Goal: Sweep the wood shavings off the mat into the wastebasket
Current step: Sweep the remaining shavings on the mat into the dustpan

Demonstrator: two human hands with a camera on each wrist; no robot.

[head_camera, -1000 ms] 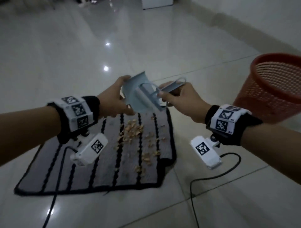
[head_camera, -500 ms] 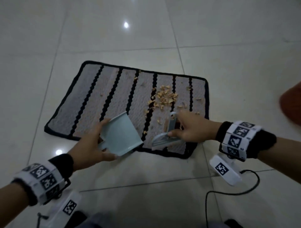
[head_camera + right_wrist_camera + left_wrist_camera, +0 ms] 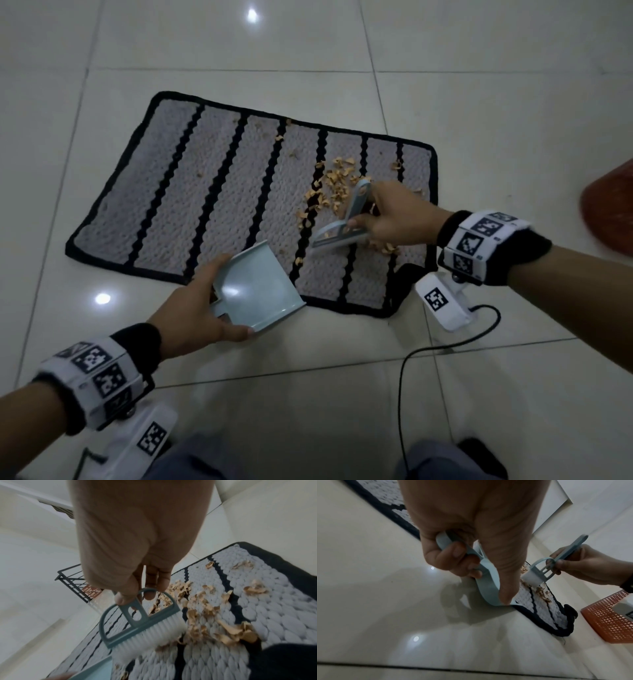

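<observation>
A grey mat (image 3: 212, 192) with black stripes lies on the tiled floor. Tan wood shavings (image 3: 334, 186) are scattered over its right part, seen close up as shavings (image 3: 223, 622) in the right wrist view. My left hand (image 3: 195, 315) grips a pale blue dustpan (image 3: 257, 291) at the mat's near edge; in the left wrist view its handle (image 3: 453, 545) sits inside my curled fingers. My right hand (image 3: 394, 216) holds a small blue brush (image 3: 346, 226) by its handle, and the white bristles (image 3: 154, 635) rest on the mat beside the shavings. The orange wastebasket (image 3: 609, 212) stands at the far right.
The orange mesh wastebasket (image 3: 607, 619) stands just past the mat's right corner. A black cable (image 3: 411, 359) trails over the floor from my right wrist. A black wire rack (image 3: 73, 580) stands beyond the mat. My knees (image 3: 205, 459) fill the bottom edge.
The view has dropped from the wastebasket to the mat. Both hands came down from mid-air: the dustpan reached the mat's near edge and the brush went further onto the shavings.
</observation>
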